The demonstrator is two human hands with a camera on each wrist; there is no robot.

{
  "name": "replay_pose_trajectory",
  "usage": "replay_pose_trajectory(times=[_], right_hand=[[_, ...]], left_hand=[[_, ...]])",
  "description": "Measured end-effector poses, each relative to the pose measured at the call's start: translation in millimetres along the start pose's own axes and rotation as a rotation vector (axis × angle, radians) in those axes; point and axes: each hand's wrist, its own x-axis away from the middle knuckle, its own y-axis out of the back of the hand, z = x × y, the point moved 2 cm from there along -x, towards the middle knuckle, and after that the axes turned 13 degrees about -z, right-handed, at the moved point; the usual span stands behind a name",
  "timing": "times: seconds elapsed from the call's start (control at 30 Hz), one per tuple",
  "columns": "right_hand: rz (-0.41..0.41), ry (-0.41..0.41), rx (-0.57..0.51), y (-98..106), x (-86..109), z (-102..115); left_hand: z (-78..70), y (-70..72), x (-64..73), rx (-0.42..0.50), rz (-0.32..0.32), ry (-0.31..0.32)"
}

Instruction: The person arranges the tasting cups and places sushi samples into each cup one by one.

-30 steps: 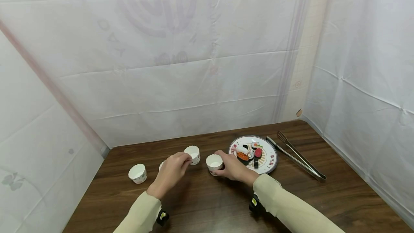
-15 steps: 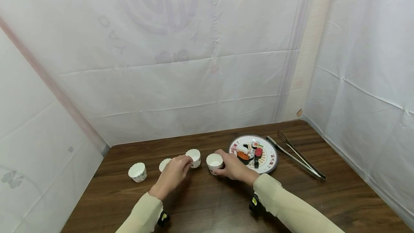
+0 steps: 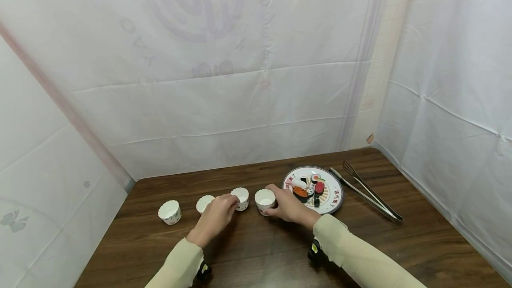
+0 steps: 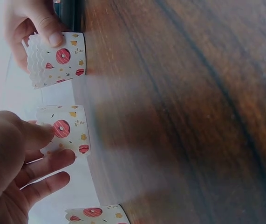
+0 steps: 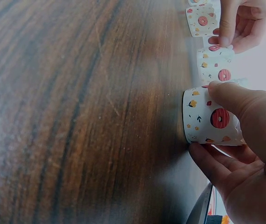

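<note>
Four scalloped white paper cups form a slightly uneven row across the dark wood-grain desk [image 3: 256,252]. The leftmost cup [image 3: 170,212] stands a little apart, then comes the second cup [image 3: 204,202], partly hidden behind the left hand [image 3: 216,213]. That hand pinches the near rim of the third cup [image 3: 242,203] between thumb and forefinger, its other fingers loosely bent and spread away from it. The right hand [image 3: 290,207] grips the fourth cup [image 3: 264,200] from the side, thumb and fingers parted by the cup's width. A narrow gap separates these two cups; whether the third one's base meets the desk I cannot tell.

Inside, the cups show plain white walls and floors. Outside, they carry printed pink doughnuts, yellow flowers and small leaves.

Right of the cups lies a white plate [image 3: 330,185] with a dark rim, holding sushi pieces — an orange-topped one [image 3: 300,192], a red-topped one [image 3: 319,188] and several others. Red and black characters run round it, too small to read surely. Metal tongs [image 3: 394,218] lie beside the plate. On the white sheet [image 3: 240,101] behind, faded letters seem to spell "DAY".
</note>
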Motion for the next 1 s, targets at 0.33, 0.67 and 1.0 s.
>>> replay_pose_trajectory(times=[0.33, 0.67, 1.0], right_hand=[[-0.002, 0.017, 0.006, 1.2, 0.6, 1.5], [0.003, -0.004, 0.012, 0.4, -0.5, 1.0], [0.002, -0.013, 0.011, -0.2, -0.4, -0.4]], left_hand=[[1.8, -3.4, 1.9, -0.007, 0.056, 0.006], [3.2, -3.3, 1.5, 0.012, 0.099, 0.013], [2.9, -2.9, 0.4, 0.016, 0.111, 0.019]])
